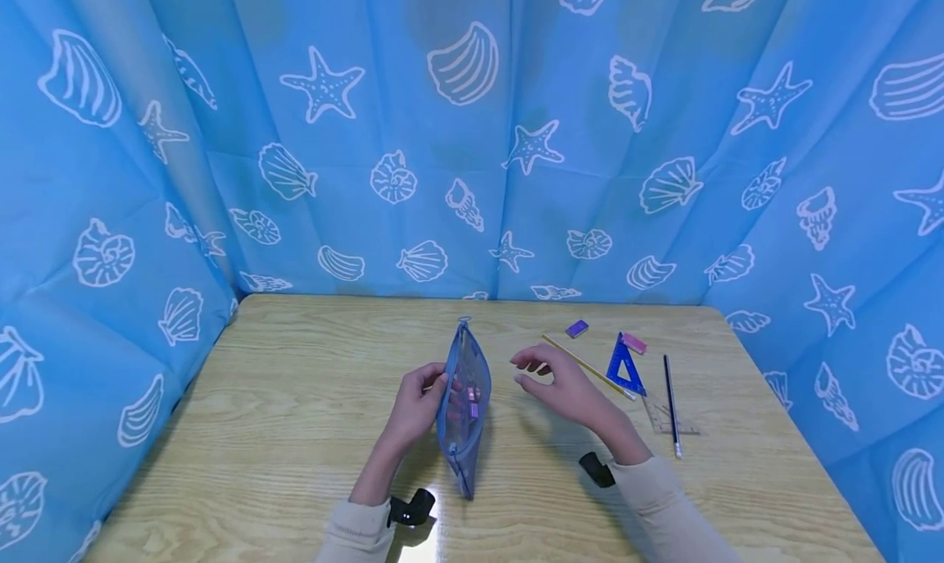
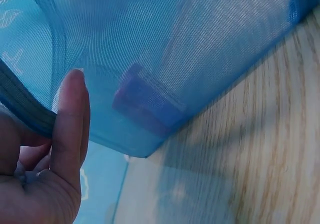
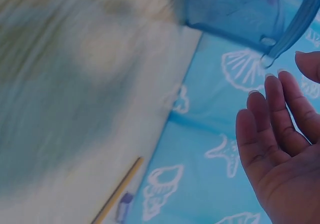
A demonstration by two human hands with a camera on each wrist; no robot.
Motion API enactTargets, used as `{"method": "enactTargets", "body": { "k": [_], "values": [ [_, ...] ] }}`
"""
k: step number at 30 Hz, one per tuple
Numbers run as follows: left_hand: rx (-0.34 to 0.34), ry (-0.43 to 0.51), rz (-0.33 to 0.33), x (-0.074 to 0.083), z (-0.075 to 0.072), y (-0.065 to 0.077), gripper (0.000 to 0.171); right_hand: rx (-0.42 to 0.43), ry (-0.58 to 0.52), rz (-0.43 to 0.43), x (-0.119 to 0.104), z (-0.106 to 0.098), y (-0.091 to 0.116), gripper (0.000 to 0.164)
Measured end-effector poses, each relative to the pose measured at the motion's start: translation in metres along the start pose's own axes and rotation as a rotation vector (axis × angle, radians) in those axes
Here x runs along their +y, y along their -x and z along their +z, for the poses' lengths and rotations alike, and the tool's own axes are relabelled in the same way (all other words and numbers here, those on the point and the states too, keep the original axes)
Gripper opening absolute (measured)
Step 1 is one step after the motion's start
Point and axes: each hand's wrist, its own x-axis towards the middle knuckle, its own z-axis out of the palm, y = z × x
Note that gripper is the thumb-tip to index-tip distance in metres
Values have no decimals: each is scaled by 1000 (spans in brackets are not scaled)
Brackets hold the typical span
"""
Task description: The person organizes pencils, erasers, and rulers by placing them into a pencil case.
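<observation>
A blue mesh zipper pouch (image 1: 479, 366) stands with its mouth parted above the wooden table. My left hand (image 1: 413, 406) pinches its zippered rim between thumb and fingers, as the left wrist view also shows. Through the mesh a purple eraser (image 2: 147, 97) is visible low in the pouch, with a small pink and white piece (image 1: 473, 393) by it in the head view. To the right of the pouch, my right hand (image 1: 564, 385) hovers over the table, palm turned toward the pouch. Its fingers are loosely bent, apart from the pouch and holding nothing.
Right of the pouch lie a yellow pencil (image 1: 577, 358), a purple eraser (image 1: 578, 329), a blue set square (image 1: 615, 363) and a pink eraser (image 1: 634, 344). Farther right, a dark pencil (image 1: 670, 399) crosses a clear plastic drawing tool (image 1: 655, 417). A blue shell-patterned curtain (image 1: 398, 120) surrounds the table.
</observation>
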Motion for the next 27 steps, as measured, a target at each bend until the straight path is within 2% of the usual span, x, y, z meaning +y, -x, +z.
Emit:
{"method": "enactTargets", "body": {
  "k": [4,11,17,22,27],
  "values": [
    [-25,38,-20,-1,-1,2,26,-4,2,42,14,-4,10,24],
    [-25,49,-21,0,-3,3,24,-18,-38,85,34,-13,23,24],
    [-63,95,-32,0,-3,4,26,0,-70,113,48,-18,28,24],
    [-58,97,-46,-2,-3,2,25,28,-54,145,59,-23,29,24],
    [-54,107,-39,-3,-2,1,25,74,21,196,70,-28,26,23]
  ]
}}
